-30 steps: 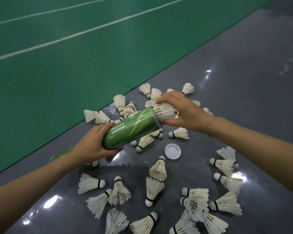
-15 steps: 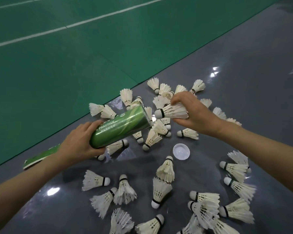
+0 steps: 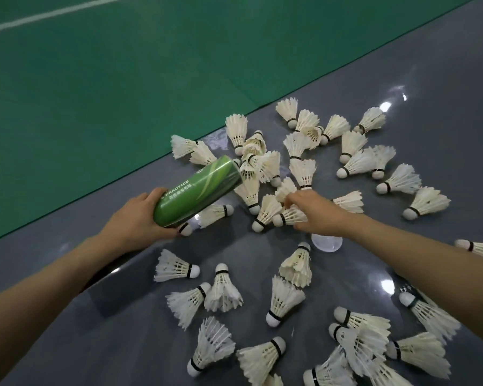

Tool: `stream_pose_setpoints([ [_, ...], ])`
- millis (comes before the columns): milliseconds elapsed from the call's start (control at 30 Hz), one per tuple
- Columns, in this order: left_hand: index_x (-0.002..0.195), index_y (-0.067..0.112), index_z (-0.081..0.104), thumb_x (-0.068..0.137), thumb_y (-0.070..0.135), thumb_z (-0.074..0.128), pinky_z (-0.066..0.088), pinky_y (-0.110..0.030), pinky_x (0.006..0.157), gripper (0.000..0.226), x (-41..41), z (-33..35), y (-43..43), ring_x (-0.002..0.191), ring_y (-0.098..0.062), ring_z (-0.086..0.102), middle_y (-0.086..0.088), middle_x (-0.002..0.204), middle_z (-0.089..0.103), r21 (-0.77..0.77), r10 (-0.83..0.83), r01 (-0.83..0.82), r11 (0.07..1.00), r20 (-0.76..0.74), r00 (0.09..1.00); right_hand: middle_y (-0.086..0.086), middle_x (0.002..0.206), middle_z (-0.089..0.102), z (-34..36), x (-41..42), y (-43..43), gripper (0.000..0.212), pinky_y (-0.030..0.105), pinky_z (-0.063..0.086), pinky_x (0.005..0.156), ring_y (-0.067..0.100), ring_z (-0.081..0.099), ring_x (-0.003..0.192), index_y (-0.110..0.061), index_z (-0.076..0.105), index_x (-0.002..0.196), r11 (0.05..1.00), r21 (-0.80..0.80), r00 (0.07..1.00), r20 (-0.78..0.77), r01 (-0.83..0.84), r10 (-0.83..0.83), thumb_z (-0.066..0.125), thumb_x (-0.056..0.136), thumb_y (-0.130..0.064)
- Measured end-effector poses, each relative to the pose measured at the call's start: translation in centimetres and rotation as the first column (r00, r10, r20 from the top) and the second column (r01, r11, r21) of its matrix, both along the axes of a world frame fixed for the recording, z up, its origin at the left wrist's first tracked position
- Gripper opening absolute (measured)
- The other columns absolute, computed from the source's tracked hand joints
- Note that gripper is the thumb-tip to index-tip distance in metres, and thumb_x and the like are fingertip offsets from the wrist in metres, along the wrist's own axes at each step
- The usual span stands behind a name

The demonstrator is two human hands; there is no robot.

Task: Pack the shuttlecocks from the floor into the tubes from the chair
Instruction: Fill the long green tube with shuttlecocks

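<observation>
Glossy grey floor [image 3: 95, 346] fills the near ground, strewn with white feather shuttlecocks [image 3: 283, 300] lying on their sides, corks pointing every way, with a thick tangle of them at the lower right. Two bare forearms reach in over these from the bottom corners. Just past them a round pale lid [image 3: 328, 243] lies flat on the floor, partly hidden under the right wrist. The right hand [image 3: 315, 211] is down among the pile, its grip pinched together on the feather skirt of one shuttlecock [image 3: 289, 217] whose cork points left; whether that one is off the floor cannot be told. Level with it, the left hand [image 3: 140, 218] has its grip clamped round the near end of a green tube [image 3: 198, 190] marked PRACTICE. The tube is held clear of the floor and tilted, its far end raised towards the right, next to the heap. Its mouth faces away, so nothing inside shows. Beyond the hands more shuttlecocks lie heaped and scattered up to the edge of the grey. Farther off lies a green court mat [image 3: 123, 79], crossed near the top left by a white line [image 3: 53, 13].
</observation>
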State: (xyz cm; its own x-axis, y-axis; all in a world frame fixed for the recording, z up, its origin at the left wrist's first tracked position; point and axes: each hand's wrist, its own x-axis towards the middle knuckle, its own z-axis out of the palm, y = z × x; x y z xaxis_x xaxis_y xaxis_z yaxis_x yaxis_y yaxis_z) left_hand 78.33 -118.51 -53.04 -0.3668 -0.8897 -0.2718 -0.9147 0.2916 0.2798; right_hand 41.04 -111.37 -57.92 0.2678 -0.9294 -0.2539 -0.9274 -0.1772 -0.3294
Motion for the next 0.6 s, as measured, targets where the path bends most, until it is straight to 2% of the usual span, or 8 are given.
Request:
stream_pose_setpoints([
  [100,0.136,0.031,0.032,0.063,0.050,0.080,0.049,-0.040,0.083,0.089,1.2,-0.2,-0.4,0.097,-0.023,0.052,-0.003,0.118,0.054,0.022,0.052,-0.051,0.998,-0.008,0.999,-0.002,0.122,0.050,-0.5,-0.5,0.1,0.044,0.034,0.030,0.103,0.020,0.039,0.122,-0.023,0.056,0.112,0.998,-0.006,0.987,-0.148,-0.066,0.064,0.071,0.075,-0.043],
  [167,0.137,0.029,0.031,0.064,0.048,0.080,0.049,-0.039,0.083,0.089,1.6,-0.2,-0.5,0.098,-0.022,0.052,-0.003,0.119,0.054,0.030,0.070,-0.070,0.997,-0.009,0.997,-0.005,0.129,0.047,-0.6,-0.9,0.3,0.048,0.036,0.025,0.108,0.018,0.033,0.129,-0.027,0.059,0.112,0.999,0.023,0.979,-0.200,-0.046,0.050,0.066,0.075,-0.057],
  [233,0.138,0.029,0.031,0.065,0.046,0.080,0.049,-0.039,0.083,0.089,1.8,-0.1,-0.3,0.097,-0.022,0.052,-0.003,0.119,0.054,0.046,0.073,-0.073,0.996,-0.004,0.997,-0.006,0.125,0.050,-0.3,-0.4,0.3,0.056,0.037,0.028,0.105,0.016,0.036,0.127,-0.028,0.061,0.107,0.999,0.020,0.987,-0.158,0.036,-0.033,0.058,0.071,-0.070],
  [300,0.137,0.030,0.031,0.066,0.045,0.080,0.050,-0.041,0.083,0.087,1.9,-0.1,-0.3,0.097,-0.023,0.053,-0.003,0.118,0.054,0.064,0.067,-0.066,0.996,-0.014,0.998,-0.006,0.111,0.054,0.2,0.4,0.1,0.060,0.036,0.033,0.096,0.015,0.043,0.115,-0.026,0.058,0.101,0.990,-0.028,0.985,-0.098,0.137,-0.139,0.057,0.066,-0.074],
  [367,0.135,0.032,0.032,0.066,0.046,0.079,0.051,-0.042,0.082,0.085,1.9,0.1,-0.2,0.095,-0.022,0.054,-0.002,0.116,0.054,0.078,0.055,-0.053,0.996,-0.016,0.998,-0.006,0.101,0.053,0.5,1.7,-0.4,0.054,0.035,0.037,0.088,0.017,0.046,0.105,-0.022,0.056,0.104,0.980,-0.043,0.980,-0.032,0.193,-0.195,0.069,0.069,-0.061],
  [500,0.132,0.032,0.034,0.065,0.049,0.078,0.051,-0.041,0.082,0.082,1.5,0.4,0.5,0.095,-0.022,0.054,-0.002,0.114,0.055,0.100,0.010,-0.010,0.995,-0.006,1.000,0.003,0.094,0.058,0.5,4.2,-0.9,0.035,0.034,0.043,0.081,0.022,0.055,0.096,-0.009,0.060,0.102,0.951,0.118,0.920,0.245,0.286,-0.307,0.077,0.076,-0.027],
  [567,0.129,0.034,0.034,0.065,0.052,0.078,0.051,-0.041,0.082,0.080,1.2,0.4,0.8,0.095,-0.022,0.054,-0.001,0.113,0.055,0.115,-0.013,0.015,0.993,-0.013,1.000,0.005,0.085,0.062,1.3,4.5,-1.3,0.015,0.033,0.044,0.075,0.013,0.058,0.081,-0.008,0.062,0.090,0.918,0.204,0.827,0.401,0.340,-0.395,0.072,0.082,-0.016],
  [600,0.128,0.034,0.034,0.064,0.053,0.078,0.051,-0.041,0.082,0.079,1.0,0.5,0.9,0.095,-0.022,0.054,0.000,0.113,0.055,0.120,-0.027,0.029,0.992,-0.021,0.999,0.001,0.079,0.061,2.2,4.5,-1.4,0.009,0.027,0.043,0.071,0.006,0.056,0.074,-0.012,0.060,0.084,0.902,0.249,0.739,0.518,0.353,-0.432,0.069,0.084,-0.011],
])
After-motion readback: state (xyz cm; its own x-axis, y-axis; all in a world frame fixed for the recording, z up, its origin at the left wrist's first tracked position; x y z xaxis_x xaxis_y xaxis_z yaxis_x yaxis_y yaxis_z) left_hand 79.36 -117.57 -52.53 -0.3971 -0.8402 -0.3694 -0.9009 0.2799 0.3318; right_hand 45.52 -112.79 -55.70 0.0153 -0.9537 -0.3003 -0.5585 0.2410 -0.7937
